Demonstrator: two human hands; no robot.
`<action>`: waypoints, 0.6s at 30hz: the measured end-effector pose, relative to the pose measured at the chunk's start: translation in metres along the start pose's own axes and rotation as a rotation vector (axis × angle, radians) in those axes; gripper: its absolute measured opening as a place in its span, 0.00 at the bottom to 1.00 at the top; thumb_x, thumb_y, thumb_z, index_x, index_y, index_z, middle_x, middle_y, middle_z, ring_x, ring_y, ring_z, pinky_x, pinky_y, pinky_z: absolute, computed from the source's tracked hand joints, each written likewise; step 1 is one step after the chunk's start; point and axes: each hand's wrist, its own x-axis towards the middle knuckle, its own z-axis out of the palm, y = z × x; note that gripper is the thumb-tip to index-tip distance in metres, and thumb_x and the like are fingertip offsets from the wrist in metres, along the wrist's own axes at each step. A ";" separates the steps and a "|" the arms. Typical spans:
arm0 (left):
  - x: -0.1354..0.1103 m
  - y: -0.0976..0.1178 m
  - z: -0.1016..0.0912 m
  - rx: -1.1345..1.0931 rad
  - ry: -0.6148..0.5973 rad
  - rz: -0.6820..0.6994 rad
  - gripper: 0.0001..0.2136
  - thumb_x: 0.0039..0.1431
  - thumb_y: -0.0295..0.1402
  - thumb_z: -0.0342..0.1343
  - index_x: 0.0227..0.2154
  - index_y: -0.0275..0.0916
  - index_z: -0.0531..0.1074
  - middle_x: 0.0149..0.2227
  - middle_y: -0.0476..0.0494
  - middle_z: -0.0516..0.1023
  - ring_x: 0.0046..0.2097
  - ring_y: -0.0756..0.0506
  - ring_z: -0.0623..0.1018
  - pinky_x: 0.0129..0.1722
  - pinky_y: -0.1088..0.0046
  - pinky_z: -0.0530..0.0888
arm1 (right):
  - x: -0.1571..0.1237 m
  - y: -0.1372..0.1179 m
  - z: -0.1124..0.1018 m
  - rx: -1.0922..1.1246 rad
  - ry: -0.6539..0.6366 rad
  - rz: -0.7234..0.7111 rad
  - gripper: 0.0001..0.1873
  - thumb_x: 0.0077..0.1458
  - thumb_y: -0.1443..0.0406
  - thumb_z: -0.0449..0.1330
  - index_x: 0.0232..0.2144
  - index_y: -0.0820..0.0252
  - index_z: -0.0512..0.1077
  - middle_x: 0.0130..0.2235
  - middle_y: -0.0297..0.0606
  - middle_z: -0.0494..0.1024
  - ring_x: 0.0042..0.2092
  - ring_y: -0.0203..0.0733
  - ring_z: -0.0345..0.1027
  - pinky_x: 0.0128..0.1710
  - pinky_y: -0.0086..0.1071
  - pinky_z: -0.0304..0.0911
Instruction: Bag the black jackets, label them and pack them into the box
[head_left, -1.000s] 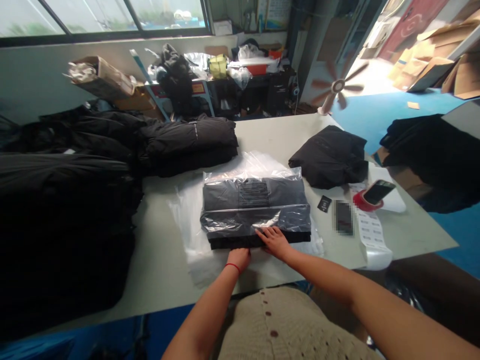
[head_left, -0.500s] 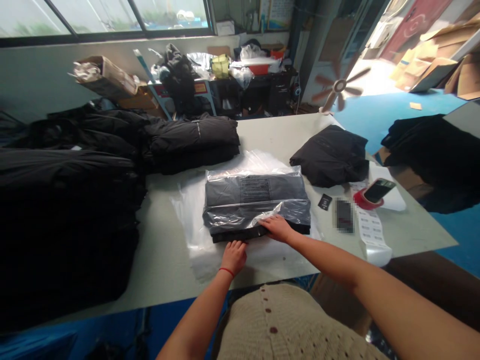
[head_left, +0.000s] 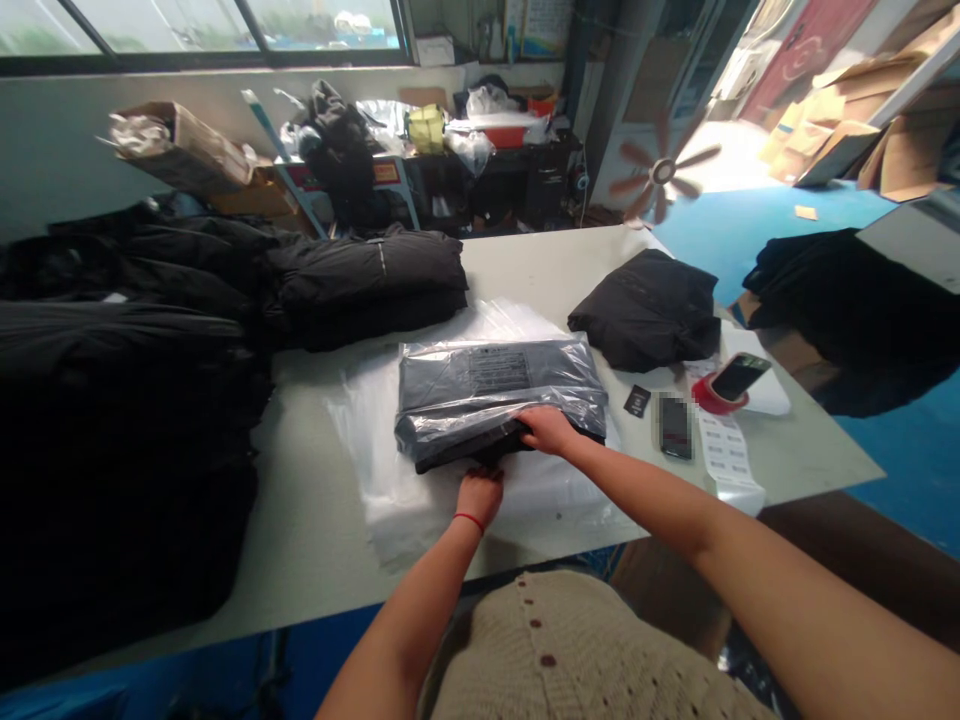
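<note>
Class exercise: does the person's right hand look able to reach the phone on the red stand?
Probably yes: the right hand rests on the bagged black garment, and only flat items like the label strip lie between it and the phone.

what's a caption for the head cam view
Left hand and right hand on a folded black garment in a clear plastic bag on a pale worktable

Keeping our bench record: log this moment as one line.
left hand: at front edge of folded black garment | right hand: on clear plastic bag over garment
</note>
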 end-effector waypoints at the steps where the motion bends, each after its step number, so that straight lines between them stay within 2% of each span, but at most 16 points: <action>1: 0.000 -0.001 0.000 -0.005 0.009 -0.001 0.13 0.63 0.28 0.48 0.42 0.38 0.78 0.48 0.35 0.78 0.49 0.38 0.75 0.49 0.60 0.67 | -0.002 -0.001 0.003 0.004 0.014 -0.006 0.30 0.52 0.64 0.60 0.58 0.59 0.66 0.50 0.46 0.77 0.52 0.50 0.69 0.52 0.40 0.60; 4: -0.002 -0.005 -0.001 -0.022 0.039 0.013 0.14 0.64 0.29 0.46 0.37 0.38 0.79 0.41 0.37 0.80 0.44 0.40 0.76 0.46 0.62 0.66 | -0.012 -0.008 0.014 -0.014 0.062 -0.022 0.33 0.53 0.65 0.59 0.62 0.59 0.61 0.54 0.48 0.73 0.56 0.51 0.64 0.55 0.42 0.56; 6: -0.005 -0.008 -0.002 -0.020 0.081 0.017 0.15 0.65 0.31 0.44 0.37 0.38 0.79 0.37 0.37 0.80 0.40 0.41 0.77 0.44 0.62 0.66 | -0.021 -0.013 0.024 -0.070 0.090 -0.054 0.37 0.54 0.65 0.59 0.65 0.57 0.56 0.56 0.49 0.70 0.59 0.53 0.60 0.60 0.47 0.50; 10: -0.010 -0.007 -0.002 0.002 0.175 0.015 0.16 0.66 0.31 0.44 0.33 0.37 0.78 0.31 0.37 0.79 0.34 0.44 0.76 0.40 0.64 0.65 | -0.035 -0.013 0.052 -0.194 0.110 -0.192 0.36 0.57 0.63 0.58 0.66 0.44 0.52 0.62 0.46 0.63 0.65 0.59 0.50 0.62 0.62 0.35; 14: -0.011 -0.002 -0.001 0.002 0.193 0.006 0.14 0.64 0.29 0.46 0.29 0.37 0.76 0.29 0.39 0.78 0.33 0.45 0.75 0.38 0.66 0.63 | -0.026 0.000 0.072 -0.251 0.086 -0.233 0.34 0.61 0.71 0.51 0.64 0.37 0.52 0.66 0.39 0.58 0.66 0.56 0.48 0.60 0.64 0.40; 18: -0.012 0.003 -0.002 -0.032 0.184 0.017 0.13 0.63 0.29 0.46 0.29 0.37 0.74 0.28 0.41 0.77 0.33 0.46 0.75 0.38 0.66 0.62 | 0.001 0.008 0.073 -0.262 0.055 -0.150 0.35 0.60 0.73 0.50 0.63 0.37 0.54 0.66 0.38 0.57 0.66 0.56 0.49 0.58 0.68 0.43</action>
